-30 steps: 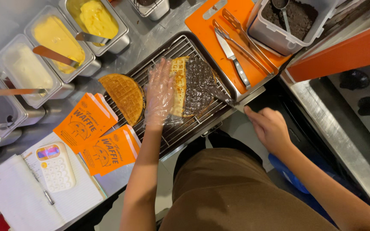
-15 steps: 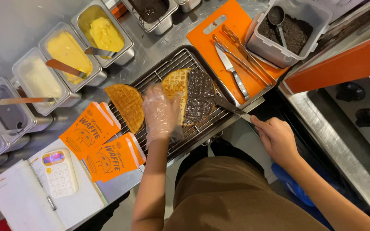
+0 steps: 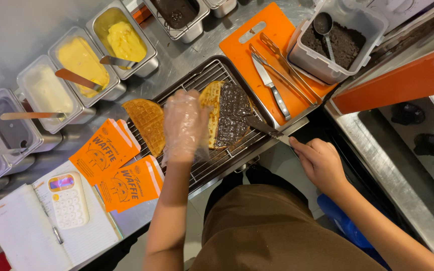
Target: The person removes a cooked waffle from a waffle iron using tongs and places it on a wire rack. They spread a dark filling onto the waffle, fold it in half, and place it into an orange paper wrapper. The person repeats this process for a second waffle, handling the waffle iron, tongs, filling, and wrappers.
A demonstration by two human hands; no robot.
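Left hand (image 3: 184, 125) in a clear plastic glove, fingers spread flat, palm down, pressing on the left edge of the chocolate-spread waffle (image 3: 227, 114); not gripping anything. Right hand (image 3: 320, 160) bare, closed around the handle of a spreading knife (image 3: 262, 126); the blade tip lies on the waffle's right edge, smeared dark.

The waffle is roundish with a grid pattern. Most of its top is covered in dark brown glossy spread; a golden bare strip shows along the left side, next to the gloved fingers. It sits on the wire cooling rack (image 3: 212, 165), middle-right of the rack. The rack rests inside a metal tray.

A plain folded waffle (image 3: 146, 120), golden-brown, half-moon shape, lies on the left part of the same rack, just beside the gloved hand, no topping.

Two orange paper waffle sleeves (image 3: 114, 168) sit on the counter left of the rack, touching its edge. A white calculator (image 3: 67, 199) lies on an open notebook (image 3: 26, 233), lower left.

A row of steel pans runs along the back: yellow custard pans (image 3: 101, 52) with spatulas in them, a cream pan (image 3: 46, 93), a dark sauce pan (image 3: 177, 12).

An orange cutting board (image 3: 257, 40) sits right of the rack, with tongs (image 3: 282, 62) and a knife (image 3: 269, 85) on it. A clear tub of dark crumbs (image 3: 342, 42) with a scoop overlaps the board's right side.
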